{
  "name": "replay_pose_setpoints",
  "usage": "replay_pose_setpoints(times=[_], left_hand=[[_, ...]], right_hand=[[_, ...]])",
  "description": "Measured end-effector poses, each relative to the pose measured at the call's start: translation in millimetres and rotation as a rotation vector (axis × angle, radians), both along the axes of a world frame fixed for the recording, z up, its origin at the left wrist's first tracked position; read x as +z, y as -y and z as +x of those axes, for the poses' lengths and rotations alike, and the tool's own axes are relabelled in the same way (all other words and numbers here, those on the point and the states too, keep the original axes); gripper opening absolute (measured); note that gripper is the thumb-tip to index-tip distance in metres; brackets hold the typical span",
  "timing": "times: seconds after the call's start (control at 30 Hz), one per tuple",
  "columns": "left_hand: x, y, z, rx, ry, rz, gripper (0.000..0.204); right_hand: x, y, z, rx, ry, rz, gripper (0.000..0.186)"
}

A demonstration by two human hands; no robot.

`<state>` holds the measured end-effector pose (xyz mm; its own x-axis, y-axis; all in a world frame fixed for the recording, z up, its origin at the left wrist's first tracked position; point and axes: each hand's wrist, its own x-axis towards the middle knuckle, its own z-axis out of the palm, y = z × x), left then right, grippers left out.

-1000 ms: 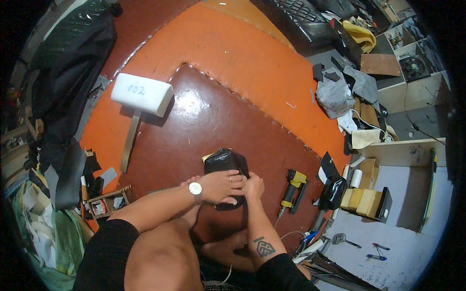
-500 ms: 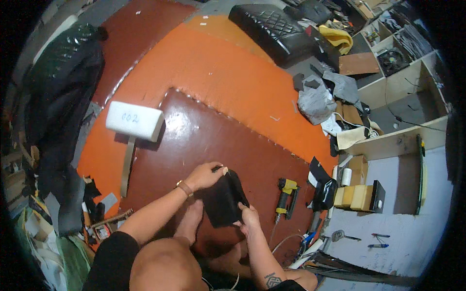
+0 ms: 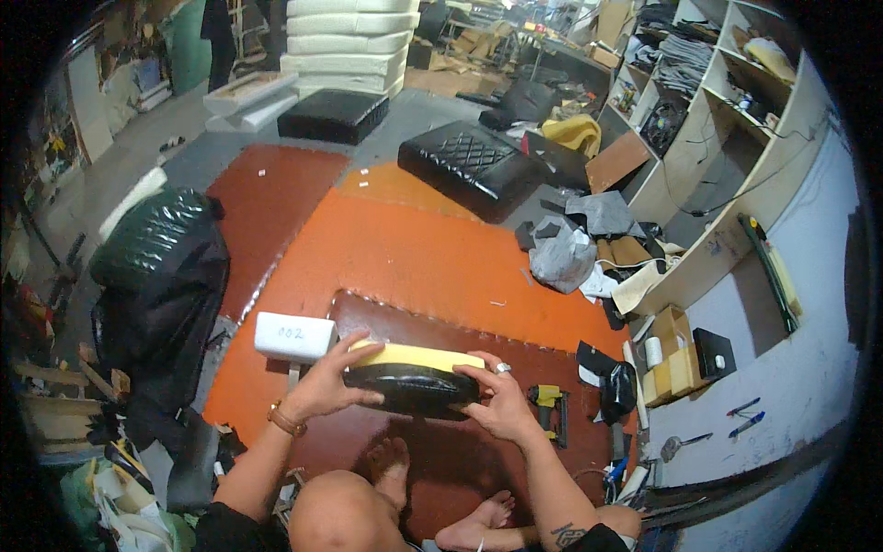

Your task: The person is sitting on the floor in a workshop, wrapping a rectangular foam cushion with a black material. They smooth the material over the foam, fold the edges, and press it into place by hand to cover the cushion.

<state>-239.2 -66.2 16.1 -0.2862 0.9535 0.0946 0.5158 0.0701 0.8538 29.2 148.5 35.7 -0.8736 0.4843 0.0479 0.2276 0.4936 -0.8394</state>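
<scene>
Between my two hands is a foam pad with a black cover (image 3: 412, 390), held up in front of my knees. Its yellow foam (image 3: 418, 357) shows along the upper side, and the glossy black side faces me. My left hand (image 3: 338, 375) grips its left end, fingers over the foam and thumb on the black side. At the right end, my right hand (image 3: 501, 397), with a ring on one finger, grips it the same way. A yellow and black staple gun (image 3: 550, 405) lies on the floor to the right of that hand. A marked white foam block (image 3: 294, 335) sits left of the pad.
Orange and maroon sheets (image 3: 405, 235) cover the floor. A black quilted cushion (image 3: 469, 166) lies farther off, with grey scraps (image 3: 563, 258) nearby. Shelving (image 3: 727, 120) runs along the right. A large black bundle (image 3: 166, 285) lies at left; stacked white foam (image 3: 349, 41) stands behind.
The pad has come up and forward from near my legs and turned, so its yellow foam now shows. My hands have shifted to its two ends. The view has tilted up.
</scene>
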Motion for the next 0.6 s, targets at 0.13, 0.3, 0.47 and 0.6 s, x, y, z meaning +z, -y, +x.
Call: replay_pose_setpoints(times=[0.13,0.3,0.47,0.6], left_hand=[[-5,7,23,0.048,-0.139,0.063,0.09],[9,5,38,0.129,-0.323,-0.002,0.07],[4,-23,25,0.057,-0.398,0.119,0.048],[5,-40,28,0.059,-0.366,0.058,0.024]], right_hand=[[0,8,9,-0.136,0.039,0.179,0.065],[-22,-11,4,-0.032,-0.127,0.467,0.061],[-14,-23,12,-0.021,-0.129,0.394,0.05],[-26,-22,13,-0.149,-0.158,0.334,0.038]])
